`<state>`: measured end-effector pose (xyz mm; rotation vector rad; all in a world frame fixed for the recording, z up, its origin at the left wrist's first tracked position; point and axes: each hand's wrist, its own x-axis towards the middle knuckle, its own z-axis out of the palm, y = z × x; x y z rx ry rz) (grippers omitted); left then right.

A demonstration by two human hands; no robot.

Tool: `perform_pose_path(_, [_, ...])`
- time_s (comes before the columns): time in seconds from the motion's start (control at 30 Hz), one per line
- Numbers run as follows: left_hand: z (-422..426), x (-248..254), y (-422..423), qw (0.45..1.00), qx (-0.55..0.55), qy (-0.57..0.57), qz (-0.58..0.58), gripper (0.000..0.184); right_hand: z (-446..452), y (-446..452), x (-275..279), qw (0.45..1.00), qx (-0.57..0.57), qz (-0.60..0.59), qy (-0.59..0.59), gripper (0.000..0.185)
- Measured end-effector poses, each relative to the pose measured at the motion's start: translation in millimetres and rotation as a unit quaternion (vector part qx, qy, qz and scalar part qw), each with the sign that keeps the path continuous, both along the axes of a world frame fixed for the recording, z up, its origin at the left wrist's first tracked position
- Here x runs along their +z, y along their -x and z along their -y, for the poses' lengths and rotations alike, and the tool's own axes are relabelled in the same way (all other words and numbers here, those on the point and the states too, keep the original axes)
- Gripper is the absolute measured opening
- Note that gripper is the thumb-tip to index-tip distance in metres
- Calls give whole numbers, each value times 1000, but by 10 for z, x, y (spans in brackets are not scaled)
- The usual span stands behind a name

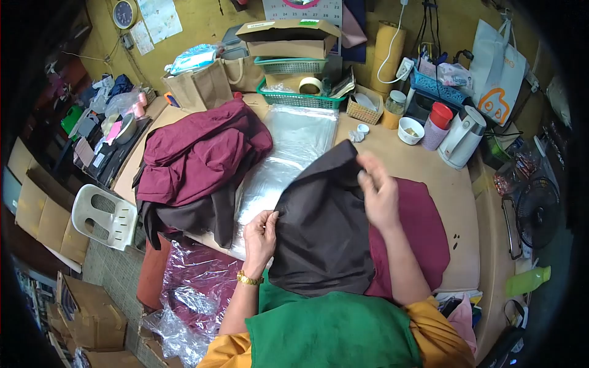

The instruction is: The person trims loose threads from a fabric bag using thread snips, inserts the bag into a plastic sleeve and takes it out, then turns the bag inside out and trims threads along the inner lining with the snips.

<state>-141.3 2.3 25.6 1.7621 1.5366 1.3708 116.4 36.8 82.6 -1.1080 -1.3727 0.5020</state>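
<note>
between the half-open right hand (378,190) and pinching left hand (261,238) spreads dark cloth (325,227), gripped at its left edge.

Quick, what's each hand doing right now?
Left hand: closed, pinching the dark cloth by its edge.
Right hand: fingers curved beside the cloth's raised corner; can't tell whether it grips.

So the tan tabletop (435,175) is pretty packed. Left of centre there's a heap of maroon and dark cloth (196,153), right next to some flat clear plastic (300,132). Top centre has a green basket (300,100), then a small woven basket (363,110). Upper right: lidded jar (394,109), white bowl (410,130), white kettle (463,136). More maroon fabric (420,233) lies right of centre.
</note>
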Motion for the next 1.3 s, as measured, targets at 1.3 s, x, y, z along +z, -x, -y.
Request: perform_pose_path(1.3, [186, -239, -98, 966, -120, 217, -79, 34, 86, 603, -793, 966, 101, 220, 86, 26])
